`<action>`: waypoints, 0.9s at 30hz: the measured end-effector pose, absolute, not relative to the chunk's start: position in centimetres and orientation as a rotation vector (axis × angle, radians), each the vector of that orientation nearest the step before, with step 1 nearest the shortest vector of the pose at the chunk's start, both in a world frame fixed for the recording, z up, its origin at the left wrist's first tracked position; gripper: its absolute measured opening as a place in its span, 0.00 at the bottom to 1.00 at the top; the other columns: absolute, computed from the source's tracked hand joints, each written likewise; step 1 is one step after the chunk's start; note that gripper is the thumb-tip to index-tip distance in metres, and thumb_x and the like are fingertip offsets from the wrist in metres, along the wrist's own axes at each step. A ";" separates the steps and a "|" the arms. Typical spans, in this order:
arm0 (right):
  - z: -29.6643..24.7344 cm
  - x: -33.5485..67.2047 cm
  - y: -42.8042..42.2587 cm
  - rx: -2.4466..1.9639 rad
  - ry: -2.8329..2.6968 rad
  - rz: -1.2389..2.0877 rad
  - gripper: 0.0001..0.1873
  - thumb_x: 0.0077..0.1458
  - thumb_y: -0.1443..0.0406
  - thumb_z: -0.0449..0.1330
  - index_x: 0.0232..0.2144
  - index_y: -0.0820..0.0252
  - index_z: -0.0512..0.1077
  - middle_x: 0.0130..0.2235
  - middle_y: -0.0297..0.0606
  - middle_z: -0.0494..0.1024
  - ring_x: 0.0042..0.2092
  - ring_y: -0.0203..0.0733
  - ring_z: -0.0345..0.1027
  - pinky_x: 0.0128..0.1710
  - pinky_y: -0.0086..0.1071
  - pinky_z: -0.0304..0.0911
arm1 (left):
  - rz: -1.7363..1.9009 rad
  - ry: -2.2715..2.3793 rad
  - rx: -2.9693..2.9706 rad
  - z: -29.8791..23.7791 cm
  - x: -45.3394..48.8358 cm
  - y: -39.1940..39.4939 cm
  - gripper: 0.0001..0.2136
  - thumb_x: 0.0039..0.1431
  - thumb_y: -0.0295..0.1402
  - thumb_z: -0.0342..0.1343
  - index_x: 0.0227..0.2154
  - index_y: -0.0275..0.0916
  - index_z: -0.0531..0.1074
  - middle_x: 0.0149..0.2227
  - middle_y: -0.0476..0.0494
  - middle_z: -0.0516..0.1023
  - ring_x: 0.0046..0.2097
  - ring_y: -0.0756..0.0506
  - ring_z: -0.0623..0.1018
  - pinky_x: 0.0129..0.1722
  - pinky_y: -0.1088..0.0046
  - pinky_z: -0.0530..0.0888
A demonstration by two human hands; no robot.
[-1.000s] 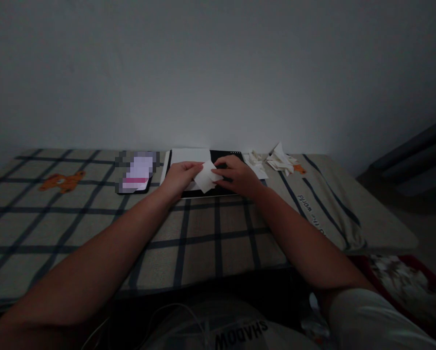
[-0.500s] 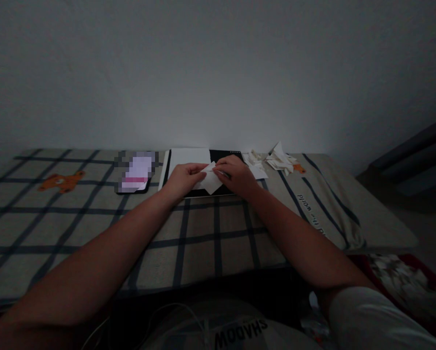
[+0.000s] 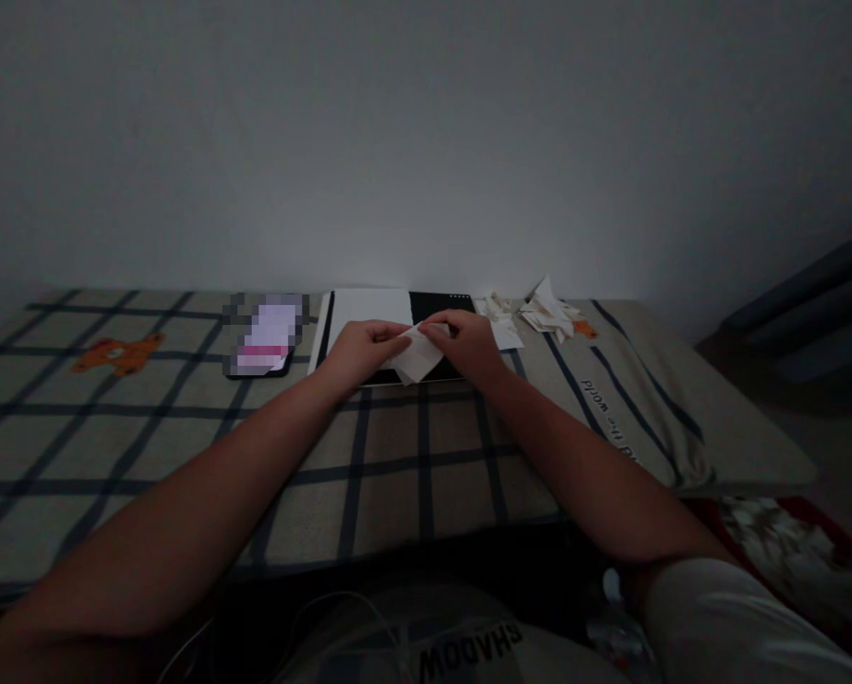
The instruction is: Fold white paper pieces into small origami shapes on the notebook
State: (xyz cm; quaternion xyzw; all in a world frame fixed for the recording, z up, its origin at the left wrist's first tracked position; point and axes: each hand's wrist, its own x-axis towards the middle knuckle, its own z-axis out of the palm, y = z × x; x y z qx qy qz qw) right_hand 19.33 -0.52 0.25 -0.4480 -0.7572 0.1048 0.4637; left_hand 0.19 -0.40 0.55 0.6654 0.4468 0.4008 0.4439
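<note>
Between my two hands is a small piece of white paper [image 3: 418, 363], with a corner pointing toward me. My left hand [image 3: 360, 351] pinches its left upper edge between thumb and fingers. On the other side, my right hand [image 3: 466, 342] grips the upper right part, fingertips close to those of the left. Beneath the hands lies a black book or folder [image 3: 440, 306] with a larger white sheet [image 3: 370, 306] on its left half. Folds in the held paper are partly covered by my fingers.
A phone [image 3: 265, 334] with a lit, blurred screen lies to the left. Crumpled or folded white papers [image 3: 548, 310] rest at the right by the wall. The checked cloth [image 3: 389, 475] covers the table. Below right, a red container [image 3: 810, 508] holds many paper scraps.
My right hand has shifted its grip slightly, its fingers now flatter along the paper's top. The paper has turned a little and its lower corner sits slightly nearer me.
</note>
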 end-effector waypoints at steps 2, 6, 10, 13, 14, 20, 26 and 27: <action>0.4 19.3 -0.6 -1.128 -1.840 0.300 0.09 0.53 0.60 0.60 0.31 0.59 0.77 0.31 0.36 0.79 0.32 0.37 0.69 0.34 0.32 0.62 | 1.002 1.108 1.644 0.6 0.3 -0.4 0.17 0.49 0.41 0.62 0.39 0.36 0.78 0.38 0.39 0.81 0.38 0.43 0.78 0.39 0.67 0.73; 0.6 19.4 -0.7 -1.153 -1.795 0.413 0.12 0.52 0.58 0.61 0.32 0.60 0.78 0.30 0.36 0.79 0.29 0.36 0.66 0.31 0.30 0.60 | 1.016 1.163 1.642 0.7 0.3 -0.5 0.16 0.50 0.42 0.61 0.38 0.37 0.79 0.36 0.40 0.81 0.36 0.44 0.78 0.38 0.68 0.73; 0.7 19.6 -0.6 -1.178 -1.815 0.493 0.13 0.51 0.58 0.61 0.31 0.61 0.78 0.29 0.37 0.78 0.29 0.36 0.66 0.30 0.30 0.58 | 1.033 1.187 1.650 0.7 0.2 -0.5 0.15 0.50 0.41 0.61 0.38 0.37 0.79 0.36 0.40 0.81 0.36 0.44 0.78 0.37 0.68 0.73; 0.8 19.6 -0.6 -1.199 -1.814 0.505 0.12 0.51 0.58 0.61 0.31 0.62 0.77 0.29 0.37 0.77 0.29 0.35 0.65 0.30 0.30 0.58 | 1.023 1.167 1.661 0.7 0.2 -0.4 0.15 0.50 0.41 0.61 0.38 0.37 0.79 0.36 0.40 0.81 0.36 0.45 0.78 0.36 0.68 0.73; 0.8 19.5 -0.7 -1.209 -1.803 0.505 0.12 0.51 0.58 0.61 0.31 0.61 0.77 0.29 0.36 0.77 0.29 0.35 0.65 0.30 0.30 0.58 | 1.021 1.168 1.665 0.6 0.2 -0.4 0.15 0.51 0.41 0.61 0.38 0.37 0.79 0.36 0.41 0.81 0.36 0.45 0.78 0.36 0.68 0.73; 1.0 19.4 -0.9 -1.216 -1.801 0.484 0.09 0.51 0.61 0.61 0.31 0.61 0.77 0.31 0.36 0.78 0.31 0.34 0.66 0.31 0.28 0.58 | 0.998 1.202 1.681 0.6 0.2 -0.3 0.15 0.50 0.41 0.61 0.38 0.36 0.79 0.35 0.40 0.81 0.35 0.45 0.78 0.35 0.69 0.74; 1.0 19.3 -1.0 -1.220 -1.854 0.430 0.08 0.51 0.63 0.61 0.30 0.61 0.77 0.29 0.36 0.77 0.29 0.33 0.64 0.30 0.28 0.57 | 0.978 1.255 1.647 0.7 0.3 -0.4 0.14 0.48 0.39 0.63 0.36 0.36 0.79 0.33 0.40 0.81 0.33 0.45 0.78 0.33 0.70 0.73; 1.0 19.3 -1.0 -1.220 -1.862 0.424 0.08 0.51 0.62 0.61 0.29 0.61 0.77 0.29 0.35 0.77 0.29 0.33 0.64 0.30 0.28 0.57 | 0.973 1.265 1.655 0.7 0.3 -0.4 0.14 0.48 0.39 0.63 0.35 0.36 0.79 0.33 0.40 0.81 0.33 0.45 0.78 0.33 0.70 0.73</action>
